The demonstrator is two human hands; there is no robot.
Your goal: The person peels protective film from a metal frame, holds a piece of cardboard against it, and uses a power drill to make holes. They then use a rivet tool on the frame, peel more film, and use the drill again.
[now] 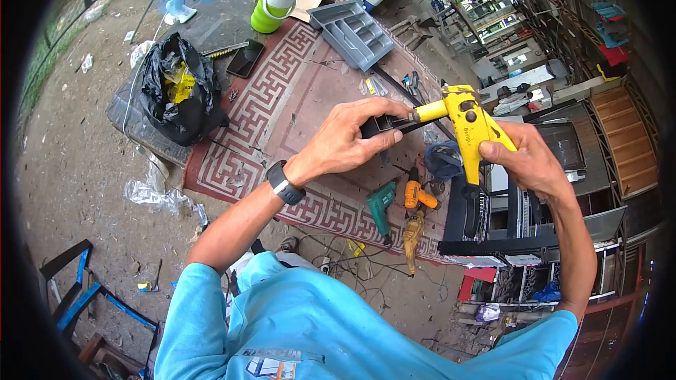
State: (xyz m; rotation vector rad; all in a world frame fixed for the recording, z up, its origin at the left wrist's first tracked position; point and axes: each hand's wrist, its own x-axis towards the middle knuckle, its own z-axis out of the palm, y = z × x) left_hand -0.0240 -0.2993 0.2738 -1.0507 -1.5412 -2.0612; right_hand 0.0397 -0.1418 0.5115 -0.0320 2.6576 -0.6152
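Note:
A yellow hand riveter (pixel 466 127) is in my right hand (pixel 528 158), whose fingers are wrapped round its handles with the thumb across the front. Its nose points left, toward my left hand (pixel 345 137). That hand is closed on a black metal profile (pixel 377 125), held between thumb and fingers right at the riveter's nose. Whether a rivet sits in the nose is hidden by my fingers. Below the hands, a green drill (pixel 382 207) and an orange drill (pixel 417 193) lie on the patterned table covering (pixel 239 162).
A grey compartment tray (pixel 352 34), a green-and-white jug (pixel 274 5) and a phone (pixel 245 58) are toward the back. A black plastic bag (pixel 179 91) stands at the left. Black frame pieces (pixel 493 243) lie at the right, and cables (pixel 352 260) trail over the floor.

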